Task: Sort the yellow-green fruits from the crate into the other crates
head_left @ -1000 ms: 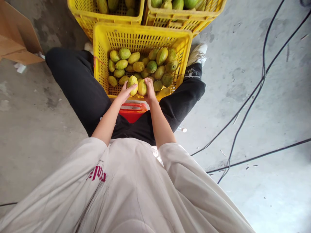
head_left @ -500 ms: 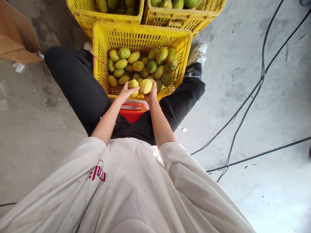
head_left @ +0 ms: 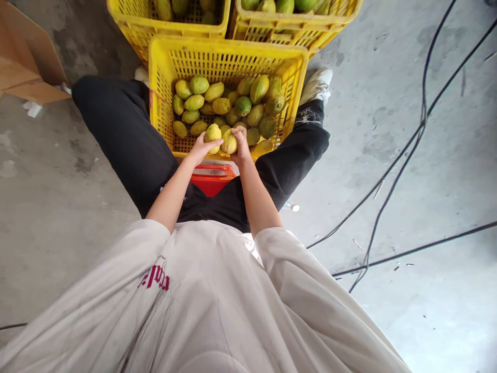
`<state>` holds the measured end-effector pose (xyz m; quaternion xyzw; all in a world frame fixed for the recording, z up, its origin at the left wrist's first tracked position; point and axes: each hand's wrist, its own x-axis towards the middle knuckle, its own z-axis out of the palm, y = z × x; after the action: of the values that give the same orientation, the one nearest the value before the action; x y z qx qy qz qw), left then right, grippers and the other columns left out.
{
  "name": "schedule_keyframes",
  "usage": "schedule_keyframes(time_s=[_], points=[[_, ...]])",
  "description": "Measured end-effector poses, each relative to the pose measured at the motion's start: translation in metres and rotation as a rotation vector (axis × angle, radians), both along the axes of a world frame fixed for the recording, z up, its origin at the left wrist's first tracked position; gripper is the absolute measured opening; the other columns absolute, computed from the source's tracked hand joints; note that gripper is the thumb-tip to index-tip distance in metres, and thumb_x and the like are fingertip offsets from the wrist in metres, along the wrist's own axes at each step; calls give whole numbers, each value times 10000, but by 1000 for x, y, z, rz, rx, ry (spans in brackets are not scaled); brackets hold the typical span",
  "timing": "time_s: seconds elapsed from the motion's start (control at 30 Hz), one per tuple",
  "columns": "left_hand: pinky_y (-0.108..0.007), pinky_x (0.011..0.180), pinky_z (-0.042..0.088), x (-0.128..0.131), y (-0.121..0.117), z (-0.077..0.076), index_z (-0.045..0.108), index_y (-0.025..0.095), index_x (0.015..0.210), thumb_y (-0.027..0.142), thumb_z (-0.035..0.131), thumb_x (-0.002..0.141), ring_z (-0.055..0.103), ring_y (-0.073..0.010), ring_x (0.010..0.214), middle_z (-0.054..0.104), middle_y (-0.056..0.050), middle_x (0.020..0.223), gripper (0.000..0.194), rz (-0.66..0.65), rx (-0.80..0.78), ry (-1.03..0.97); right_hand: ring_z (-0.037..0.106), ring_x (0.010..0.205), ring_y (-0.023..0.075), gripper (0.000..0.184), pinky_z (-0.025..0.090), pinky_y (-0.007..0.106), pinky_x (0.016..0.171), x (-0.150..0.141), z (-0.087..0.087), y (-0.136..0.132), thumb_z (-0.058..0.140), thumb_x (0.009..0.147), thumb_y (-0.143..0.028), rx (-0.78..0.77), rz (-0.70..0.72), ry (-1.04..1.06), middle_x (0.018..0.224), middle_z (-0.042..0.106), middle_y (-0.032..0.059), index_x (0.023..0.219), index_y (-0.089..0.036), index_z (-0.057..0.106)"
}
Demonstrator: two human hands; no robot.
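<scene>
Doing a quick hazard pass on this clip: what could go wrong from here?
1. The left hand holds a knobbly yellow fruit close beside a striped yellow fruit in the right hand; they might knock and bruise.
2. Either could slip and hit the loose fruits lying in the front crate.
3. Black cables cross the floor on the person's right, a possible trip hazard on standing up.
</scene>
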<state>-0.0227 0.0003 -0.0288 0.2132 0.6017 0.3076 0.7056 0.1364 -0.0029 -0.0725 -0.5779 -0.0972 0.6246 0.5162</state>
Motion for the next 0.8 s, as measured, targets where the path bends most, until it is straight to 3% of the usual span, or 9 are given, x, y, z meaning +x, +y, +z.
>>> schedule_keyframes(time_s=[0.2, 0.43, 0.63, 0.8], points=[[-578, 1466, 594, 3, 0, 8, 699, 292, 1473, 172, 1129, 795, 668, -405, 1802, 784, -140, 1697, 812, 16, -34, 76, 752, 1295, 310, 670, 758, 476, 1085, 3, -6, 0, 974, 876, -547, 4, 27, -18, 1049, 625, -9, 1029, -359, 349], [-549, 1453, 605, 4, 0, 9, 690, 250, 1389, 126, 1108, 867, 740, -382, 1706, 797, -159, 1618, 680, 39, -44, 72, 774, 1329, 331, 695, 794, 465, 1046, 4, -18, 1, 1056, 906, -637, -1, -6, -44, 1063, 651, 7, 1035, -358, 432], [-613, 1379, 669, 6, 0, 5, 663, 303, 1436, 215, 1111, 964, 764, -364, 1636, 772, -120, 1621, 657, 62, -78, 82, 768, 1448, 337, 485, 779, 481, 1122, 6, -24, 4, 912, 922, -626, -63, -11, -34, 1216, 760, 30, 1162, -372, 576], [-549, 1346, 686, 6, 3, 0, 722, 329, 1454, 291, 1077, 1033, 732, -397, 1715, 791, -86, 1582, 552, 98, -74, 86, 764, 1464, 347, 604, 745, 476, 1110, 8, -17, 4, 936, 882, -754, -17, 70, -14, 1215, 763, 30, 1207, -371, 600]])
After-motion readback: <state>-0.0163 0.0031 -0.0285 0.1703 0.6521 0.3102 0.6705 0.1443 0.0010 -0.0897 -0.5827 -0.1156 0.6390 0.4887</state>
